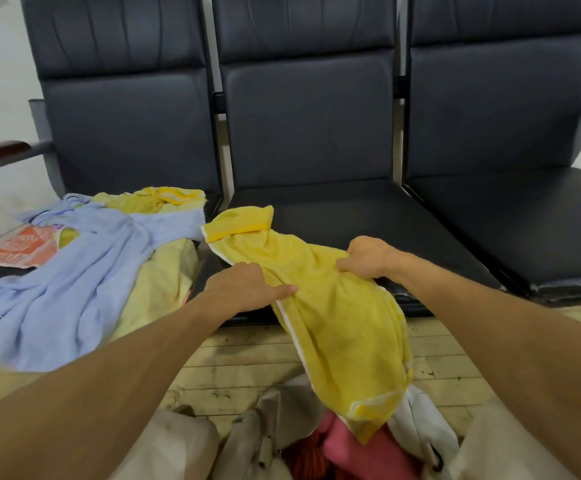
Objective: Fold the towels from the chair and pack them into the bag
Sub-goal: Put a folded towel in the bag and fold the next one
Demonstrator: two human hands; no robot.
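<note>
A: Where's the yellow towel (334,306)?
B: Left hand (247,285) & right hand (368,258) are gripping it tight, hanging over the bag (192,441). Not folded yet.
A: Much left?
B: Pink towel (368,452) is lying inside. Blue towel (74,271) + others are waiting on the chair (126,133).

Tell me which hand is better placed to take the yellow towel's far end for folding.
Probably left: the left hand grips the yellow towel nearer its far end on the seat than the right hand.
</note>
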